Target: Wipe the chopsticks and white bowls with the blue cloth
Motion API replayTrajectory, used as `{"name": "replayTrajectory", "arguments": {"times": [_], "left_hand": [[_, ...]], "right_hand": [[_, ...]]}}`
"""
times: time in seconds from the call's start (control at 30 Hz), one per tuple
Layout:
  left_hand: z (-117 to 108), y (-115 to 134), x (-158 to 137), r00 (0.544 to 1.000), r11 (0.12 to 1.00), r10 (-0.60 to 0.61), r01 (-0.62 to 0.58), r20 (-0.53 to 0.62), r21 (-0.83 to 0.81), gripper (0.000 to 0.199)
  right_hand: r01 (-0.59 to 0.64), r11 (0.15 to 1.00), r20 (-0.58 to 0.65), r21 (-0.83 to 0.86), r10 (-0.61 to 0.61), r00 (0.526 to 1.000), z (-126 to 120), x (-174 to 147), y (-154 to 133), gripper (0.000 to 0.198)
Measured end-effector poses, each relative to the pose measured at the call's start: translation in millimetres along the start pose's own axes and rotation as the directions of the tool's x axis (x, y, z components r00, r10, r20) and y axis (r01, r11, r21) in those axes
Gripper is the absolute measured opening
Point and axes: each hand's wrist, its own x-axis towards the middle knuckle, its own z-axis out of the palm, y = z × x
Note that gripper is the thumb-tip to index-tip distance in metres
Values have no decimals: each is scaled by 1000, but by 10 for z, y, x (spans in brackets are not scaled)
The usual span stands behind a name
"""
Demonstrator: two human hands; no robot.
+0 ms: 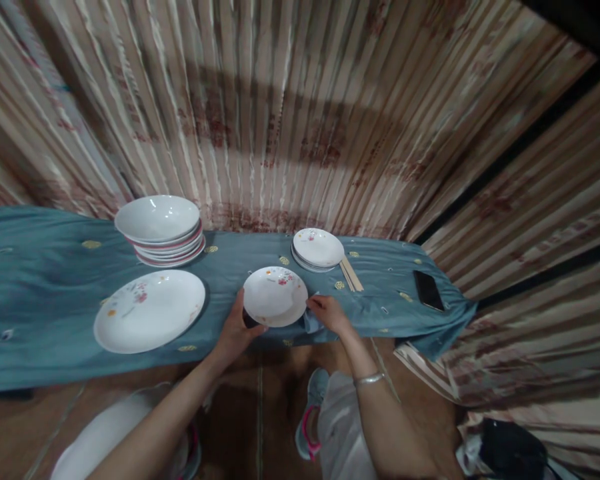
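Note:
A small white plate (275, 298) with a floral print is tilted toward me just above the table's front edge. My left hand (236, 333) grips it by the left and lower rim, thumb along the near side. My right hand (327, 312) is closed at the plate's right rim, with a grey-blue cloth (311, 321) bunched under its fingers. Part of that cloth is hidden by the hand and plate. Left of my hands lies a large oval white plate (153, 312) with flowers. Behind the small plate sits a stack of similar small plates (319, 247).
A tall stack of white bowls and plates (160, 223) stands at the back left. Wooden chopsticks (351, 275) lie beside the small stack, and a black phone (429, 290) rests farther right. A teal cloth (240, 250) covers the narrow table; pleated curtains (290, 120) hang behind.

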Motion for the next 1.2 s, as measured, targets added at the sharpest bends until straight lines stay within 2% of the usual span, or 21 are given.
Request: {"name": "replayTrajectory", "arguments": {"times": [0.13,0.23,0.37,0.5,0.73,0.83,0.93,1.07,1.2], "left_hand": [[6,-17,5,1000,1000,-19,19,-9,3,109],[-10,14,18,1000,999,15,-15,3,34,107],[-41,106,27,999,998,40,-41,21,50,106],[3,273,34,996,996,85,-85,25,-10,109],[321,598,246,993,982,113,-117,-35,-149,92],[481,679,413,991,973,119,-128,-60,-191,94],[643,740,611,992,964,124,-128,-28,-235,98],[869,746,898,993,936,113,-98,26,-338,107],[1056,624,1160,992,915,112,-78,64,-397,107]], "right_hand": [[-26,1000,-9,9,26,1000,48,32,-8,26],[-13,999,-60,32,14,998,82,22,-16,27],[12,992,-129,130,5,992,62,-19,-48,28],[65,959,-196,275,-11,980,-51,-35,-77,31],[89,893,-356,442,83,931,-252,65,-11,39],[65,868,-384,493,150,911,-326,103,47,40],[45,824,-414,564,236,879,-403,136,120,40],[37,726,-405,687,340,849,-481,197,236,41],[66,596,-365,801,397,842,-513,273,324,43]]}}
